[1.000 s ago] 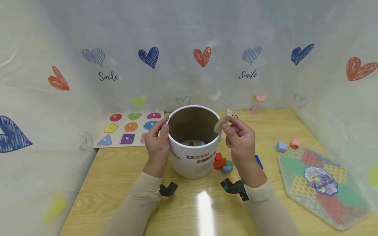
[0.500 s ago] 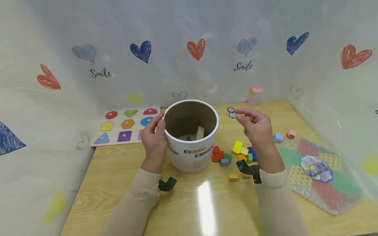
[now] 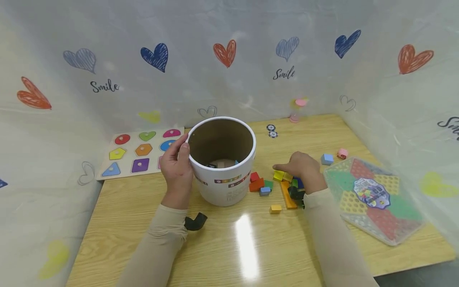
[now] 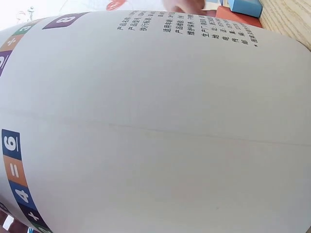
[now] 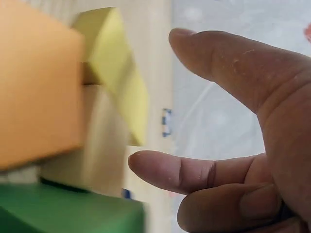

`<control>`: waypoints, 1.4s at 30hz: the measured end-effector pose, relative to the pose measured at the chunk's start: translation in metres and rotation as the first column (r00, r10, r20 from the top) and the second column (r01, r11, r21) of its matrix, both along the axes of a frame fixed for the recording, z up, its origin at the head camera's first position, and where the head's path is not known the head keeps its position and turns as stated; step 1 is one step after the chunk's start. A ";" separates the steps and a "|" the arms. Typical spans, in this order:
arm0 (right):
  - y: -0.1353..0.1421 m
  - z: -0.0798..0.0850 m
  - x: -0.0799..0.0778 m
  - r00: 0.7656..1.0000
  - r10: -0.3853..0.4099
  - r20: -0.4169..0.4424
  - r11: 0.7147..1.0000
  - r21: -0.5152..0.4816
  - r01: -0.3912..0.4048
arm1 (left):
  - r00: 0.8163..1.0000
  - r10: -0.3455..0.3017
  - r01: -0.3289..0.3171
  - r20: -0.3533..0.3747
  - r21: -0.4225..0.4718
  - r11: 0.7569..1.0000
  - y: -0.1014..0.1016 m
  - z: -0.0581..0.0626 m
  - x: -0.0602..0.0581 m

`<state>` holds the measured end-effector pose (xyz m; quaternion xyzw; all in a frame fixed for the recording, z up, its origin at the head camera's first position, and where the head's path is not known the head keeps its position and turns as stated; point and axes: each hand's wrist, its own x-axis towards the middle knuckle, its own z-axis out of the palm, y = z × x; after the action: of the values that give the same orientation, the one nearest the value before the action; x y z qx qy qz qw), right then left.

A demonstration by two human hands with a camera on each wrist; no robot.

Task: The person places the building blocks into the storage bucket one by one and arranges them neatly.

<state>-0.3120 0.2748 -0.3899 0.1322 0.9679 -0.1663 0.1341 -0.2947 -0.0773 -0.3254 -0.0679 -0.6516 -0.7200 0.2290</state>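
My left hand (image 3: 177, 169) grips the rim of a white bucket (image 3: 223, 187), thumb outside at its left side. A few pieces, partly hidden, lie on the bucket's floor. The bucket's printed white wall (image 4: 160, 107) fills the left wrist view. My right hand (image 3: 303, 167) is over the loose blocks, holding nothing. In the right wrist view its thumb and forefinger stand apart, close to a yellow block (image 5: 121, 82) and a bare wooden block (image 5: 104, 141). An orange block (image 5: 39, 87) and a green block (image 5: 73, 211) lie nearer that camera.
Red blocks (image 3: 256, 184) and a small blue block (image 3: 265, 191) sit beside the bucket. Two poker chips (image 3: 273, 134) lie at the back. A shape puzzle board (image 3: 154, 153) is at left, a hexagonal game board (image 3: 373, 199) at right, a pink-capped hourglass (image 3: 295, 115) behind.
My right hand dropped a wooden block into the bucket, passed near the chips, then came back to the yellow blocks. My left hand kept its grip. The head view turned slightly right.
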 end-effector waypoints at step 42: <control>-0.077 0.081 0.040 0.555 -0.267 -0.788 0.625 -0.580 -0.522 | 0.999 0.031 -0.031 0.004 -0.044 0.999 -0.003 -0.006 -0.002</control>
<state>-0.2719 0.1980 -0.3092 -0.1119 0.7504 -0.5901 -0.2761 -0.2962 -0.0806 -0.3310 -0.0609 -0.6688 -0.7020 0.2372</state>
